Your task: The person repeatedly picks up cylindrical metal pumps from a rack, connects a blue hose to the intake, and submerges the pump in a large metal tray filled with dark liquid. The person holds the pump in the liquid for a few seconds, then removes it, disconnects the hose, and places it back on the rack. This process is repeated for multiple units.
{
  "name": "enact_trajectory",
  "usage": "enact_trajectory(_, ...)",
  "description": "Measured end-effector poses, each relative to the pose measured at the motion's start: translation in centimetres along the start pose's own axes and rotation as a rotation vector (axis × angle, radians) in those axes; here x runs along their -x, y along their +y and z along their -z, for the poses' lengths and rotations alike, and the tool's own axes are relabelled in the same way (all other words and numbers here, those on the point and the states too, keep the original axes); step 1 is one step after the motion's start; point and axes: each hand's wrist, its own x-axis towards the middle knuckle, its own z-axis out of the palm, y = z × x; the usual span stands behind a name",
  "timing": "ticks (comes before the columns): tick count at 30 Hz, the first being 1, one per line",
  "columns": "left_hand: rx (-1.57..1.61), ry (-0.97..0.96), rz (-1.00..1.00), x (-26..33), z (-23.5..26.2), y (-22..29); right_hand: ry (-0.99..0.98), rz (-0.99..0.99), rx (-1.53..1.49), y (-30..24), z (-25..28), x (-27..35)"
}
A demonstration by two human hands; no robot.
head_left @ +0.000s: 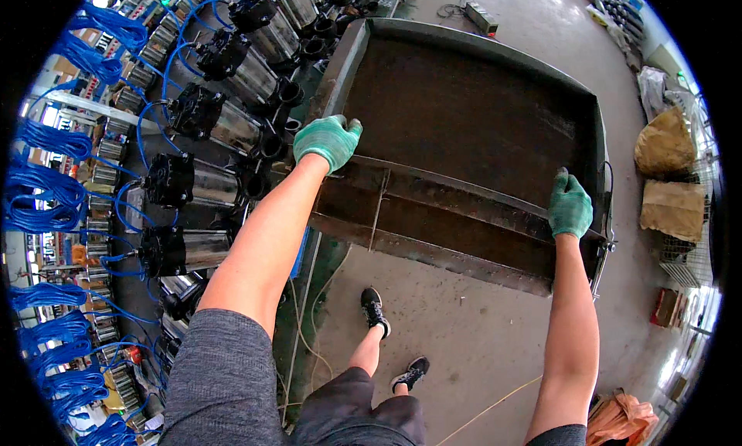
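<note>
A large dark metal tray (464,98) with raised grey sides lies in front of me, its bottom rusty brown. Along its near side, a crosswise strip (464,226) is split by thin dividers. My left hand (328,146), in a green glove, is closed on the tray's left side wall. On the opposite side, my right hand (570,206), gloved in green too, is closed around the edge near the right corner. Both arms reach forward. Whatever supports the tray underneath is hidden.
Close along the left stand rows of black-and-silver cylindrical pumps (224,125) with blue cable coils (46,195). At right are brown sacks (671,210) and a wire basket (688,268). A thin yellow cord (491,407) crosses the grey floor, and an orange bag (624,419) lies nearby.
</note>
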Motion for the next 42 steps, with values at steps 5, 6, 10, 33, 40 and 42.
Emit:
enact_trajectory(5,-0.016,-0.049,0.003,-0.9,1.1,1.0,-0.039,-0.021,0.010,-0.6,0.0,-1.2)
enact_trajectory(6,-0.012,-0.056,-0.005,-1.2,1.1,0.9,-0.048,-0.025,0.008,-0.8,0.0,-1.2)
enact_trajectory(10,-0.001,-0.090,-0.021,-1.6,1.7,1.1,-0.040,-0.020,-0.022,-1.0,0.1,-1.2)
enact_trajectory(33,0.079,-0.044,-0.108,-1.3,2.3,1.3,-0.080,-0.016,0.003,-1.5,1.2,-1.4)
enact_trajectory(40,0.026,-0.056,-0.098,-1.3,2.8,2.0,-0.116,0.016,-0.014,-1.1,1.3,-1.6)
enact_trajectory(42,0.031,-0.052,-0.096,-1.3,2.6,1.9,-0.138,0.039,-0.016,-0.9,1.3,-1.7)
